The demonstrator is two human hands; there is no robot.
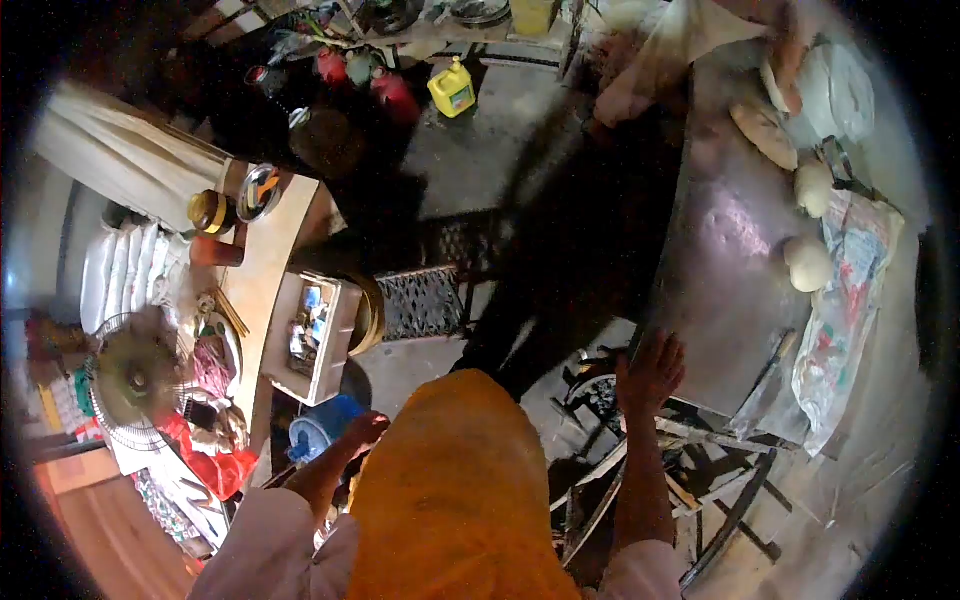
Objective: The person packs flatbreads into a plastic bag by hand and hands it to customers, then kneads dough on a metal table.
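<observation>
My right hand is over the near left corner of a grey work surface, its fingers stretched out and apart, nothing in it. Whether the palm touches the surface is hard to tell. Along the far right side of that surface lie pale round lumps that look like dough, with a longer flattish lump beyond them. A thin flat tool rests near the right edge. My left hand hangs low beside an orange garment on my body, close to a blue bucket. Its fingers are dark and unclear.
A printed plastic sack lies right of the surface. To the left, a wooden table holds a fan and a red bag. A white box stands beside it. A yellow jug is on the floor ahead.
</observation>
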